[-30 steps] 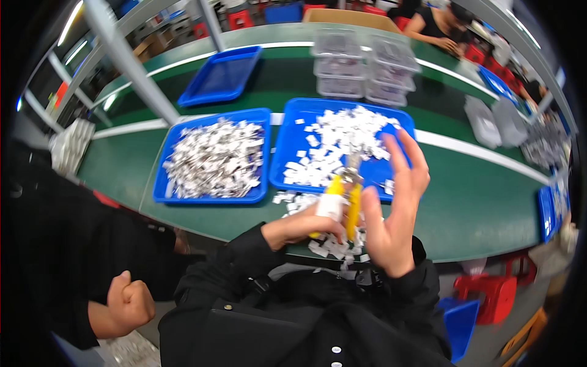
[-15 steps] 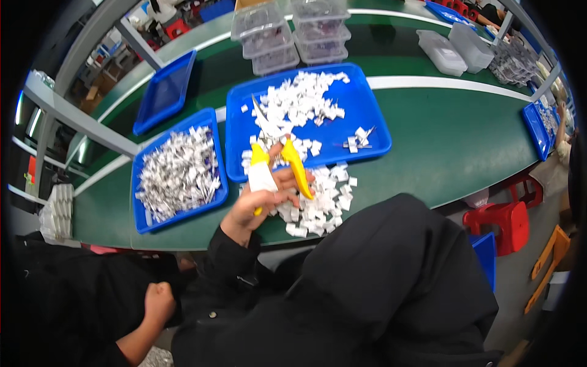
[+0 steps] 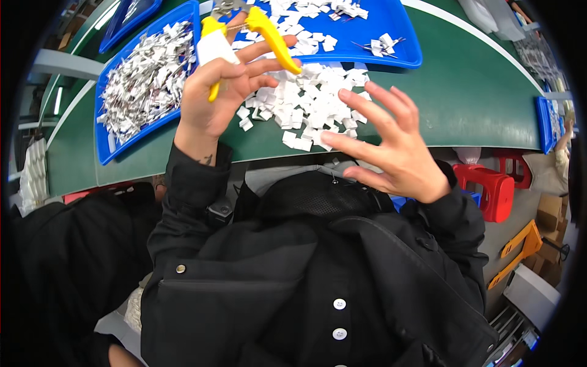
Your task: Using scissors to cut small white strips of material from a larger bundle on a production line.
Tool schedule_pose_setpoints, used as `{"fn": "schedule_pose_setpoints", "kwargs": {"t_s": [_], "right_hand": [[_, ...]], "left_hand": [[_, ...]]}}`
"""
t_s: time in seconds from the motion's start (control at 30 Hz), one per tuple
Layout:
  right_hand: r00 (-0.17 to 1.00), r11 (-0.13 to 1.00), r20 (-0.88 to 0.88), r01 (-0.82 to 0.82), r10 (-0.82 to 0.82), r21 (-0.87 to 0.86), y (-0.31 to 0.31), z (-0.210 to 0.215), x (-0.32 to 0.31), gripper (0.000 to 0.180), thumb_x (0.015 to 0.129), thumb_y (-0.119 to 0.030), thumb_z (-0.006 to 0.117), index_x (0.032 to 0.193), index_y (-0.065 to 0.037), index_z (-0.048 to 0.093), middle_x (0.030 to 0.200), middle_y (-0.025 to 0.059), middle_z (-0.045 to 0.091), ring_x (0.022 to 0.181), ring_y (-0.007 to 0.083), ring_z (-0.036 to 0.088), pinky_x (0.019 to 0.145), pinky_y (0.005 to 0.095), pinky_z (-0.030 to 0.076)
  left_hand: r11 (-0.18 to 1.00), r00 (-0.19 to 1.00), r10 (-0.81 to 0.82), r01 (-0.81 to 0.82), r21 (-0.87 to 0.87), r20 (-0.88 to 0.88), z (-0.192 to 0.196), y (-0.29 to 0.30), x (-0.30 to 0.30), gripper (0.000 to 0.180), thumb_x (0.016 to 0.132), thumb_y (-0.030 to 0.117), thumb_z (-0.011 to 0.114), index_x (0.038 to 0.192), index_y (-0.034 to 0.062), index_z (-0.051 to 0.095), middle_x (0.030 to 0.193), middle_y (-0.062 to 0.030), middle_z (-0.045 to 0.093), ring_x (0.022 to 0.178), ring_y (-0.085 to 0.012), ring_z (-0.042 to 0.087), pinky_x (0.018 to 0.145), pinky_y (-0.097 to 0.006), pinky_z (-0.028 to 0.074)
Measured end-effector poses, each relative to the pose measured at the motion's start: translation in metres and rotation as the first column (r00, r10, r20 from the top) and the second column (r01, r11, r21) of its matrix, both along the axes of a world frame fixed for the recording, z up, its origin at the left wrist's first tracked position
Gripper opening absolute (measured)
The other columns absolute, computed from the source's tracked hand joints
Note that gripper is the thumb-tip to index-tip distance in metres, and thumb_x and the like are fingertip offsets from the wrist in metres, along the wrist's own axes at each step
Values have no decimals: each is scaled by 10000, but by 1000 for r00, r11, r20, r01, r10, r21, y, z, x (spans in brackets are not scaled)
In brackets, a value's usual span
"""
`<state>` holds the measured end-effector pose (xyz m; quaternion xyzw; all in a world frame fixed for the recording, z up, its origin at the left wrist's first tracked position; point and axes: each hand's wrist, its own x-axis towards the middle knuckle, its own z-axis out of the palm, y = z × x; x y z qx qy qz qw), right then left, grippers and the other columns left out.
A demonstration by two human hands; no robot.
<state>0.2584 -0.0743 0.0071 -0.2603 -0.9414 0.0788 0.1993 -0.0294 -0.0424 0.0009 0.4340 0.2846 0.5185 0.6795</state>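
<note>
My left hand (image 3: 214, 101) is closed around spring-loaded pliers (image 3: 272, 41) with yellow handles, one of them wrapped in white; their metal jaws point away from me and are partly cut off by the upper edge. Some of its fingers extend loosely past the handles. My right hand (image 3: 400, 150) is spread and holds nothing visible, its fingertips over the right side of a pile of small white square pieces (image 3: 306, 92) on the green table. Behind the pile, a blue tray (image 3: 411, 52) carries more white pieces and a few with thin leads.
A second blue tray (image 3: 143, 138), heaped with white pieces on leads, stands left of my left hand. Another person's dark clothing (image 3: 79, 244) is close on my left. Red stools (image 3: 496, 191) and a yellow-orange frame (image 3: 520, 248) stand to the right, beyond the table edge (image 3: 489, 148).
The view has shifted, so the trays and pile appear higher. My right hand has come into view, open at the pile. My left hand still holds the pliers.
</note>
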Motion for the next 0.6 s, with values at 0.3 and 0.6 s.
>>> {"fn": "schedule_pose_setpoints", "kwargs": {"t_s": [0.3,0.6], "right_hand": [[975,956,22,213,-222,204,35,-36,-20,571,770,-464,675,1325,-391,563,1506,10,375,1370,286,306,1092,509,213],[872,967,-444,-250,208,-38,-18,-34,7,325,666,-88,738,985,-60,684,951,67,670,844,252,645,809,409,515]], "left_hand": [[999,996,-18,15,32,85,-7,-2,1,735,831,122,453,1512,113,178,1386,-357,431,1193,-403,557,924,-380,453],[996,991,89,-85,-41,105,-16,-3,-6,726,831,172,500,1497,85,222,1404,-374,394,1191,-427,542,910,-405,453]]}}
